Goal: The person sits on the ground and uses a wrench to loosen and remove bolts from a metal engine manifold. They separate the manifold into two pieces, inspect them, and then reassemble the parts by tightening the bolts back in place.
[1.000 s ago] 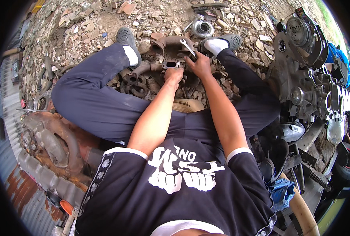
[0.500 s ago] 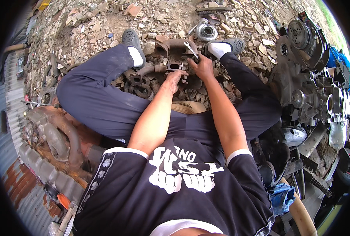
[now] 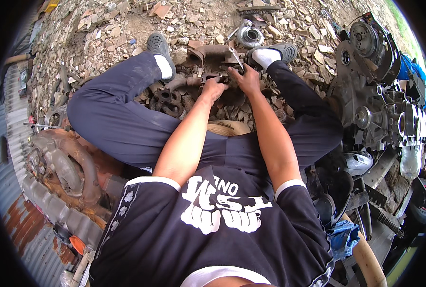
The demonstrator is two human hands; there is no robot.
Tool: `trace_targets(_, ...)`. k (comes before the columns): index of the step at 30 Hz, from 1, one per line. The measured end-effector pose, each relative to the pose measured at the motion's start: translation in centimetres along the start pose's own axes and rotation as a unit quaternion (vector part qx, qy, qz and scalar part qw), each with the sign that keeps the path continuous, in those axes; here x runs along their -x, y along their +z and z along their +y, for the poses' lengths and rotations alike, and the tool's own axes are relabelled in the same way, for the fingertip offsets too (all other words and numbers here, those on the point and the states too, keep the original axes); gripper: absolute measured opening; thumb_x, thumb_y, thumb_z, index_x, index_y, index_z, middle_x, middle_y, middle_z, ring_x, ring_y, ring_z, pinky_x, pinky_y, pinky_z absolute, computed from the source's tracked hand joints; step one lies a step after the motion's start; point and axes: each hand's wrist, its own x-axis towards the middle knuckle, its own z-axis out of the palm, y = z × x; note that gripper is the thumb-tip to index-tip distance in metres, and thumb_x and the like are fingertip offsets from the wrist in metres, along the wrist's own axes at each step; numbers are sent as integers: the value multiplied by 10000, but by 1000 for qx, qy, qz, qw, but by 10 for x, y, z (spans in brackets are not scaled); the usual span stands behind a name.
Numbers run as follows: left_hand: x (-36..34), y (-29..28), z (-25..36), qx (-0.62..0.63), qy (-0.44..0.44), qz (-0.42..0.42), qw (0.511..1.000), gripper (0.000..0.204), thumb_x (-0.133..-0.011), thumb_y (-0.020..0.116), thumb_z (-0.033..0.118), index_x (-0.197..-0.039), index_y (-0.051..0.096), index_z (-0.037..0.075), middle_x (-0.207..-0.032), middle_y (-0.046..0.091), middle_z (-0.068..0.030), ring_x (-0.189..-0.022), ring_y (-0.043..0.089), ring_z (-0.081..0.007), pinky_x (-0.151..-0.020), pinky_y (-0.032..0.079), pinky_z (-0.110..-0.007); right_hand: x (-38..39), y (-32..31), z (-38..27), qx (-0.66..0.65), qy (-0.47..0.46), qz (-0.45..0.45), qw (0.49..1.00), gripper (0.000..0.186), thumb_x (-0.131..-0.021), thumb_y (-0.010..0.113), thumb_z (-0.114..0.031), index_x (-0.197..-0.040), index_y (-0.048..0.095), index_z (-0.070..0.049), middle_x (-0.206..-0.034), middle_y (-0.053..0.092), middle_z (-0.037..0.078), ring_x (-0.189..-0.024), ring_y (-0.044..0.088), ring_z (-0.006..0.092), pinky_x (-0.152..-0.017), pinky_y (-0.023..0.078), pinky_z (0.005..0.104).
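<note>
I sit cross-legged over rusty exhaust manifold parts on broken stone. My left hand has curled fingers at the middle flange, partly covering its opening; what they grip is hidden. My right hand grips a silver open-ended wrench just right of that flange, its head pointing up and away from me. A larger rusty elbow pipe lies just beyond my hands. Above it, near my right foot, rests a silver turbocharger. A dark cast part with round ports lies left of my left wrist.
A big engine assembly with a pulley crowds the right, near a grey helmet, bottle, tire and blue plastic. At left lie a rusty engine and corrugated metal sheets. A tan pad sits between my legs.
My left hand has moved slightly up onto the flange, covering more of its opening. My right hand and wrench have shifted slightly right from a second ago, the wrench staying in the grip.
</note>
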Motion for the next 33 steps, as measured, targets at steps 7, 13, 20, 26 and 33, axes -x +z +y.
trace_targets(7, 1, -10, -7, 44, 19, -44, 998, 521, -807, 795, 53, -1301, 646, -19, -1169, 718, -111, -1083, 655, -199, -949, 509, -324, -10, 11, 32, -38, 113, -10, 993, 640, -841, 763, -506, -1158, 693, 46, -1065, 722, 268, -1051, 688, 414, -916, 519, 455)
trace_targets(13, -14, -16, -6, -54, 1, -34, 998, 357, -800, 733, 34, -1153, 725, -18, -1070, 738, -82, -958, 659, -184, -871, 504, -316, -7, 8, 25, -9, 118, -14, 993, 564, -850, 743, -515, -1116, 722, -18, -1000, 735, 221, -975, 697, 387, -871, 517, 453)
trace_targets(20, -46, -14, -43, -21, 62, 60, 996, 311, -817, 737, 145, -1088, 754, -8, -1028, 747, -73, -922, 670, -170, -845, 510, -305, -10, 14, 31, -21, 110, -10, 994, 516, -848, 739, -516, -1075, 741, -53, -955, 736, 200, -925, 705, 361, -843, 514, 456)
trace_targets(26, -41, -16, -20, -78, 9, -2, 997, 317, -814, 745, 127, -1103, 753, -4, -1001, 753, -102, -904, 692, -190, -830, 542, -336, -8, 4, 25, -18, 133, -14, 991, 551, -845, 743, -499, -1067, 715, 5, -963, 720, 257, -969, 683, 435, -862, 516, 473)
trace_targets(33, -36, -17, -20, -125, 42, 39, 991, 433, -800, 791, 251, -1133, 737, -21, -1061, 756, -183, -995, 721, -268, -910, 543, -357, -8, 7, 23, -15, 121, -8, 992, 546, -846, 740, -504, -1055, 721, 0, -954, 722, 248, -968, 682, 432, -864, 513, 469)
